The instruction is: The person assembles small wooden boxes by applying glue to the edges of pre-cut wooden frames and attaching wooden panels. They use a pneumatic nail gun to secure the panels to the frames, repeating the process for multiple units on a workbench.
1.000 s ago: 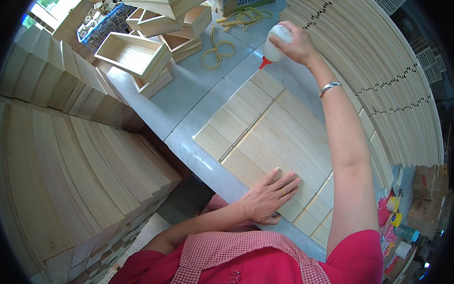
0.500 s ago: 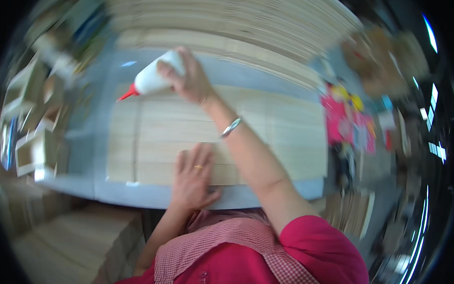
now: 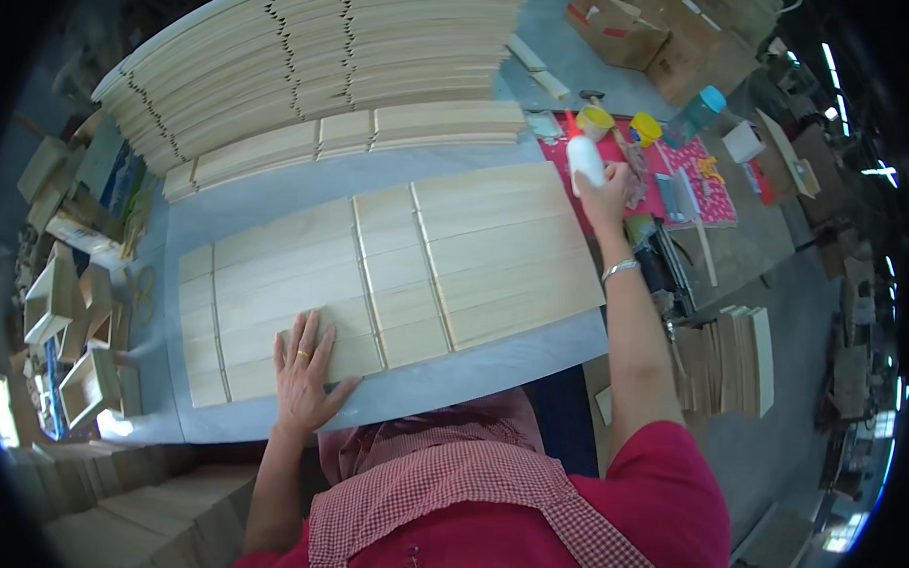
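A pale wooden panel (image 3: 286, 233) with several grooves running across it lies flat on the grey table. My left hand (image 3: 306, 379) rests flat on its near edge, fingers spread, with nothing in it. Out at the far right, my right hand (image 3: 606, 194) is wrapped round a white squeeze bottle (image 3: 586, 160), whose red nozzle (image 3: 570, 118) points up and away. The bottle is over the edge of a pink patterned cloth (image 3: 713, 193), just past the panel's right end. I cannot tell whether it touches the cloth.
Long stacks of grooved boards (image 3: 312, 59) stand along the back. Yellow tubs (image 3: 644, 128), a blue-lidded jar (image 3: 696, 117) and small tools are on the pink cloth. Cardboard boxes (image 3: 619, 29) stand at the back right. Scissors (image 3: 139, 295) and small wooden boxes (image 3: 90, 386) are at the left.
My right hand has carried the bottle from the panel's left end across to the pink cloth, and the nozzle has turned upward. My left hand still presses the panel. The view has swung round.
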